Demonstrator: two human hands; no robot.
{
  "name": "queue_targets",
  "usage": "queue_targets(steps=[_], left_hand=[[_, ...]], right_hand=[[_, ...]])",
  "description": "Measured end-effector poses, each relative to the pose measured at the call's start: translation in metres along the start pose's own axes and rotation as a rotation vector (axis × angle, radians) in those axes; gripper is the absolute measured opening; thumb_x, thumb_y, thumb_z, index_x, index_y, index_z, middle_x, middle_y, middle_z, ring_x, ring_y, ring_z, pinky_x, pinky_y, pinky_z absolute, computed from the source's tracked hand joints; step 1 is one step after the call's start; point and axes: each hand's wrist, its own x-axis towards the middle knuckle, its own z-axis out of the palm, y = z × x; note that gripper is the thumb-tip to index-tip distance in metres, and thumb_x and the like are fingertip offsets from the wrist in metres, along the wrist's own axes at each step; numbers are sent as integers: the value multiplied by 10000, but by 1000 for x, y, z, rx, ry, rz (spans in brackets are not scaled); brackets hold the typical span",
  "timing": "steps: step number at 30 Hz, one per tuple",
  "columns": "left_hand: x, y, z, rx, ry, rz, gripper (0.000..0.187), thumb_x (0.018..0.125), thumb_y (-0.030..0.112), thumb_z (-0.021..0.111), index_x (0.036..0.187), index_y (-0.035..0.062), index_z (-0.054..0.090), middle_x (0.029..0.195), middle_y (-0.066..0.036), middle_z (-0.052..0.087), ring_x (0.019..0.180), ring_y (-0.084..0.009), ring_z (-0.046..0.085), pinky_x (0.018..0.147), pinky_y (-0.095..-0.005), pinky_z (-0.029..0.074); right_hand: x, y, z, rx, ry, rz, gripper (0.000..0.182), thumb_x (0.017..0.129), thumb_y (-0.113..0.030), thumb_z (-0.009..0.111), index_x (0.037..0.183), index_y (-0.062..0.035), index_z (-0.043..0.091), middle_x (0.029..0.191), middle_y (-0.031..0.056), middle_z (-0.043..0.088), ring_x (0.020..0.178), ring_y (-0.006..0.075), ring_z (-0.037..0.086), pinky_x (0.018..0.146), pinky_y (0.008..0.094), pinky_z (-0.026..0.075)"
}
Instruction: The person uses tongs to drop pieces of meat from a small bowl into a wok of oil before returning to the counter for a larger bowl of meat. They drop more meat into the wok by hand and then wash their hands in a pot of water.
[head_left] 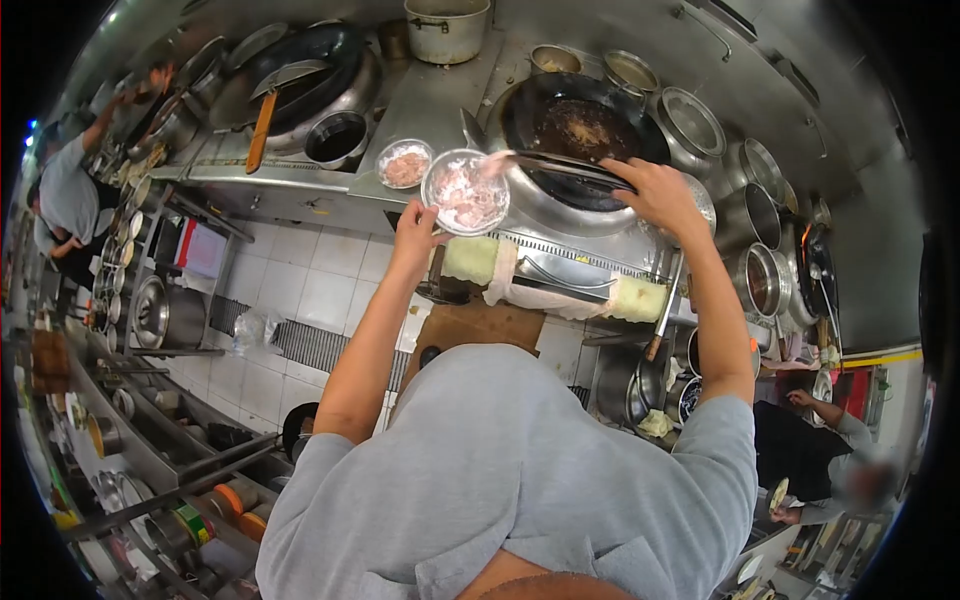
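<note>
My left hand [416, 236] grips the rim of a metal bowl [466, 192] of pale pink, white-coated raw pieces. Over the wok's near edge, my right hand [652, 190] is closed on long thin tongs or chopsticks [570, 166]; which of these I cannot tell. Their far tips reach a pink piece [494, 164] at the bowl's upper right rim. Beneath them lies a large black wok [585, 128] with dark brown liquid inside. A second small bowl [404, 164] of similar pink pieces stands just left of the held one.
Another wok [300, 80] with a wooden-handled ladle [262, 130] and a dark pot [337, 138] stand at left. A tall pot [447, 32] sits behind. Strainers [692, 122] line the right. Co-workers stand at far left [70, 190] and lower right [815, 450].
</note>
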Motion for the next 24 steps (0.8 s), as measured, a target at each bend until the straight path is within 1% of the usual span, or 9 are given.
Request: queue_targets(steps=[4, 7, 10, 13, 14, 16, 19, 22, 24], left_hand=[[-1, -24, -27, -23, 21, -80, 153, 985, 142, 496, 866, 80, 423, 959, -69, 555, 900, -189, 621, 817, -402, 592], [-11, -13, -29, -73, -6, -151, 139, 990, 152, 486, 890, 81, 420, 1046, -106, 587, 944, -236, 640, 839, -419, 583], [-5, -19, -29, -98, -32, -129, 168, 996, 169, 482, 872, 79, 413, 1046, -115, 589, 948, -243, 637, 809, -427, 567], [-3, -9, -14, -134, -21, -148, 136, 993, 171, 496, 907, 76, 452, 1024, -105, 585, 935, -244, 633, 823, -416, 558], [-5, -7, -15, -137, 6, -153, 131, 993, 171, 498, 912, 76, 458, 1021, -103, 584, 931, -242, 631, 820, -411, 558], [5, -17, -28, -84, 1, -120, 140, 991, 173, 506, 901, 75, 461, 986, -86, 574, 909, -219, 624, 806, -398, 570], [11, -9, -25, -43, -11, -74, 188, 976, 178, 546, 851, 70, 457, 928, -61, 547, 862, -178, 607, 796, -381, 592], [12, 5, -8, 58, -36, 23, 195, 969, 167, 556, 850, 61, 445, 970, -77, 546, 874, -163, 594, 809, -388, 598], [11, 8, 4, 164, -70, 114, 193, 968, 161, 557, 853, 59, 440, 1009, -87, 540, 891, -155, 584, 804, -389, 602]], right_hand=[[-32, 51, -26, -9, -23, 223, 481, 807, -278, 676, 1278, -251, 583, 1056, 125, 678, 929, 333, 660, 793, 435, 523], [-37, 97, -18, -151, -311, 522, 470, 795, -302, 677, 1252, -219, 603, 1109, 137, 676, 1030, 340, 633, 864, 425, 509], [-23, 150, 78, -182, -359, 616, 518, 788, -346, 672, 1274, -197, 576, 1144, 150, 662, 1040, 354, 630, 861, 454, 512], [-24, 172, 131, -111, -139, 723, 560, 803, -398, 666, 1299, -169, 541, 1175, 173, 644, 1052, 367, 626, 866, 471, 505], [-14, 165, 120, -107, -75, 720, 581, 802, -395, 671, 1313, -161, 528, 1151, 193, 645, 1039, 367, 630, 863, 472, 506], [-7, 113, 68, -72, 20, 702, 623, 799, -388, 681, 1342, -144, 501, 1102, 232, 647, 1014, 369, 638, 858, 475, 506], [-5, 74, 34, 131, 126, 251, 577, 810, -361, 676, 1339, -191, 519, 1092, 180, 658, 969, 370, 641, 824, 457, 511], [5, 17, 14, 161, -18, -6, 554, 809, -340, 676, 1325, -203, 531, 1092, 152, 662, 940, 359, 649, 798, 456, 520], [13, -20, 3, 97, -124, 4, 547, 805, -326, 681, 1320, -209, 535, 1083, 139, 665, 935, 337, 652, 802, 442, 521]])
